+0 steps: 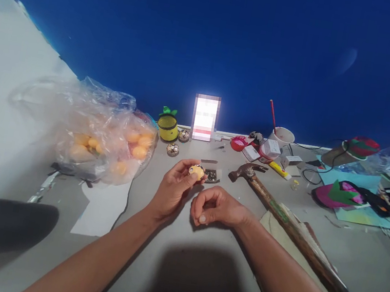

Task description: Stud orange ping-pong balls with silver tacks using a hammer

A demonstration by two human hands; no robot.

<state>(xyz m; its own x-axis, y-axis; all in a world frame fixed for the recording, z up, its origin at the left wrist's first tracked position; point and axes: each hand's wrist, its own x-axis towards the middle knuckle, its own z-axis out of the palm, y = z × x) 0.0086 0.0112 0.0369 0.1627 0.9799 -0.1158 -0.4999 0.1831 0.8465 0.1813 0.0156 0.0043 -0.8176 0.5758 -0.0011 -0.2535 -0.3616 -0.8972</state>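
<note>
My left hand [178, 185] is closed around a small yellow egg-shaped piece [196, 171], the thumb pressed on its near side. Shiny, dark-gold bits show along the edge of that piece. Close by on the right, my right hand [215, 207] hovers low over the table with its fingers curled and the fingertips brought together; whatever they pinch, if anything, is hidden. Behind both hands lies a small open box [212, 175] of dark metallic bits, probably tacks. Two shiny gold studded balls, the nearer one [172, 149] plainest, rest further back to the left.
A claw hammer [280, 214] lies diagonally on a cloth at right. Clear plastic bags [107, 137] with yellow-orange pieces stand left beside white paper [103, 208]. Along the back are a yellow pot [167, 127], a bright pixelated screen [205, 118], small boxes [271, 149] and a white cup [284, 136].
</note>
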